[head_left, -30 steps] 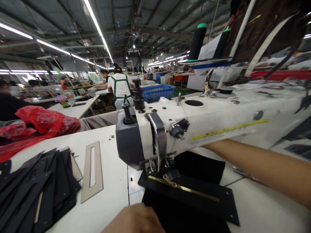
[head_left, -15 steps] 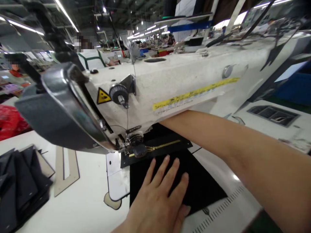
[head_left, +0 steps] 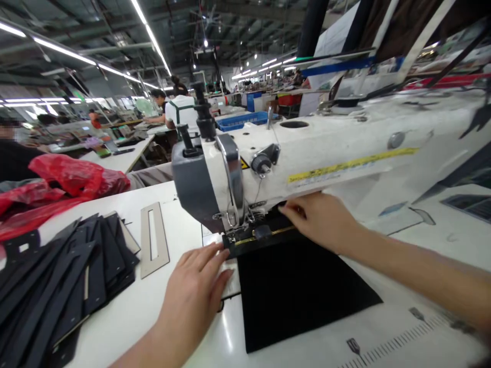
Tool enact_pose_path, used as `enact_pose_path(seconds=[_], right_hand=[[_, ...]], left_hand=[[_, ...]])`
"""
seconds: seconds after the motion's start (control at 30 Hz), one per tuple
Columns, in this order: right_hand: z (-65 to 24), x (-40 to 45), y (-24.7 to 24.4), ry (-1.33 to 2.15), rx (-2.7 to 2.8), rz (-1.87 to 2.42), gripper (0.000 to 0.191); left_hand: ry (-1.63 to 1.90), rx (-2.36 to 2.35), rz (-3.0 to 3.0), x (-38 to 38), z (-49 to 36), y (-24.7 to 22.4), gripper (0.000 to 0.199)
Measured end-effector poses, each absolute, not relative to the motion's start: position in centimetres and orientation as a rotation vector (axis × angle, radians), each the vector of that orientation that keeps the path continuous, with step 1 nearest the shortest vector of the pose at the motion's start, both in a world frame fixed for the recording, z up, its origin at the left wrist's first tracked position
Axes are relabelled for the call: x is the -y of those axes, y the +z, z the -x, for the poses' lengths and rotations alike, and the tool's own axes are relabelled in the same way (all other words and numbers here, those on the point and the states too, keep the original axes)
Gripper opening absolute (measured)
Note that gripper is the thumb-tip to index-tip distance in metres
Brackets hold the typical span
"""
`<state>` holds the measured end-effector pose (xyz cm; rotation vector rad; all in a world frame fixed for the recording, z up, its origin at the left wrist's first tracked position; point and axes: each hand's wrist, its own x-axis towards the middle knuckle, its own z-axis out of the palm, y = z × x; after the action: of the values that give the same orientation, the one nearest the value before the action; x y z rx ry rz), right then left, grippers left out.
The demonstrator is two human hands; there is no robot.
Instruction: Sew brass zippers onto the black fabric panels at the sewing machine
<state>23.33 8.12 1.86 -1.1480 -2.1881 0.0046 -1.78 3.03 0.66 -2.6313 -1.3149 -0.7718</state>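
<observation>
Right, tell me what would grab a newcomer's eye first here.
The white industrial sewing machine dominates the centre, its needle over a gold zipper on black fabric. The right hand sits beyond the zipper, the left hand just left of it. Black cut pieces pile up on the left, red plastic bags behind them.

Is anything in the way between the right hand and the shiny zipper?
No, nothing visible is. The right hand reaches the black strip right beside the gold zipper. The sewing machine's arm passes above them, not between.
</observation>
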Motion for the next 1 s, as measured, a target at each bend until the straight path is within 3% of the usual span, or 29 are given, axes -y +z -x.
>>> enact_pose_path(seconds=[0.13,0.27,0.43,1.0], right_hand=[[-19.4,-5.5,0.8,-0.073,2.367,1.035,0.012],[-16.5,-5.3,-0.6,0.003,2.387,1.026,0.020],[-16.7,-6.5,-0.8,0.130,2.449,0.950,0.024],[-16.6,-7.1,-1.0,0.049,2.448,0.931,0.022]], left_hand=[[-0.750,1.155,2.618,-4.6,2.3,-0.3,0.023],[-0.799,1.152,2.609,-4.8,2.1,-1.0,0.023],[-0.858,1.124,2.629,-5.0,2.2,-1.5,0.024],[-0.638,0.990,2.576,-5.8,2.2,-1.3,0.028]])
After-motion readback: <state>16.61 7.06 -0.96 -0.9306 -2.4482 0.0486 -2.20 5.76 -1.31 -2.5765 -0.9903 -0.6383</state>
